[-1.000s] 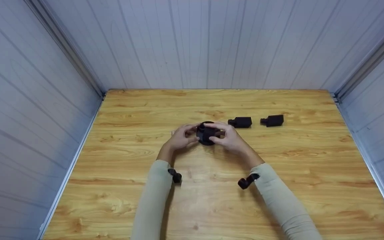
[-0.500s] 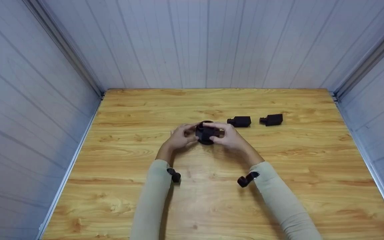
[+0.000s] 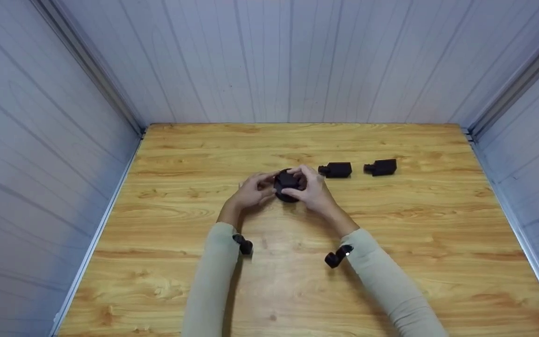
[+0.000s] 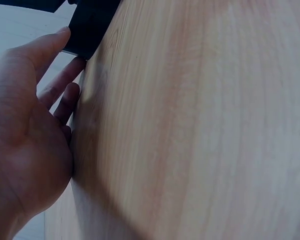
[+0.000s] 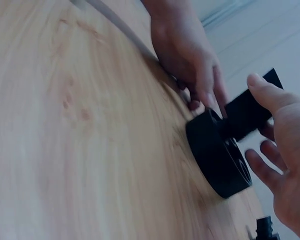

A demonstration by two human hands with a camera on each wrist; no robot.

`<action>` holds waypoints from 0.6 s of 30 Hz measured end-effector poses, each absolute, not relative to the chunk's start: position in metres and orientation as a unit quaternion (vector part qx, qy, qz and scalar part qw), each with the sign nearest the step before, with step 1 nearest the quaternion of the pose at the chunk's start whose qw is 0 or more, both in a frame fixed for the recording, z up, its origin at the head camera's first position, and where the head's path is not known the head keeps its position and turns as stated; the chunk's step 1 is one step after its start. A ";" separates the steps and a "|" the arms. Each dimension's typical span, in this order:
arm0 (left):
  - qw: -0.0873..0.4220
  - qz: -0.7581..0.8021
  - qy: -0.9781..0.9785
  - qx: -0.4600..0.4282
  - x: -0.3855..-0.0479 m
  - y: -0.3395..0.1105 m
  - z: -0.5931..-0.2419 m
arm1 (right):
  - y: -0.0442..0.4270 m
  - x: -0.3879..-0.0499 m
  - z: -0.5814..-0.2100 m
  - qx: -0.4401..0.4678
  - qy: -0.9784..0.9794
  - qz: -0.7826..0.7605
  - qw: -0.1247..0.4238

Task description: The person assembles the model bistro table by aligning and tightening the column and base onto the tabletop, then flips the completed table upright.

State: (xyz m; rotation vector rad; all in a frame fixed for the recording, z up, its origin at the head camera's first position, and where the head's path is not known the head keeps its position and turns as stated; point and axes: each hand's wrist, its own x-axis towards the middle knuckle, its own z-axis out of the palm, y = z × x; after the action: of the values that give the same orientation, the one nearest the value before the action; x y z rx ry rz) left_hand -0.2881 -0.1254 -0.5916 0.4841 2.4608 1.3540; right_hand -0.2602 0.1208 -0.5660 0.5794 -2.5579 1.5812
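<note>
A round black base (image 3: 284,195) with a raised rim rests on the wooden table. In the right wrist view a black block (image 5: 248,114) stands in the base (image 5: 212,155), its narrow end down inside the rim. The right hand (image 3: 314,189) pinches that block between thumb and fingers; its other fingers (image 5: 262,170) hang beside the base. From the left, the left hand (image 3: 250,192) grips the base's side with thumb and fingers. In the left wrist view the left hand (image 4: 32,130) has its thumb and a fingertip against the black wall (image 4: 87,32).
Two black blocks with narrow necks lie to the right of the hands, one nearer (image 3: 338,170) and one farther right (image 3: 383,167). White panelled walls (image 3: 269,61) enclose the wooden table (image 3: 274,290) at the back and both sides.
The right hand and forearm have shifted slightly left, and its fingers have moved from lying across the block to pinching it. The left hand has stayed on the base.
</note>
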 end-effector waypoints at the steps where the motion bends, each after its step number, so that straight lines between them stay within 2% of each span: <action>1: 0.148 0.469 0.854 0.170 -0.288 -0.125 -0.591 | 0.119 -0.260 -0.566 0.182 -0.836 0.516 0.043; 5: 0.140 0.462 0.858 0.175 -0.288 -0.126 -0.591 | 0.114 -0.261 -0.567 0.171 -0.836 0.520 0.045; 10: 0.138 0.470 0.853 0.182 -0.296 -0.130 -0.605 | 0.116 -0.263 -0.568 0.179 -0.823 0.539 0.016; 18: 0.139 0.494 0.839 0.182 -0.316 -0.137 -0.638 | 0.128 -0.267 -0.564 0.267 -0.788 0.554 -0.039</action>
State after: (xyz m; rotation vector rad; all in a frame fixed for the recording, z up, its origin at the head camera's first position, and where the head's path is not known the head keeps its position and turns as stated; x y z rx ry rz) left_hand -0.3162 -0.1367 -0.6378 0.5271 2.4242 1.4286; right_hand -0.2669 0.1283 -0.5645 0.8620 -2.5387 1.7840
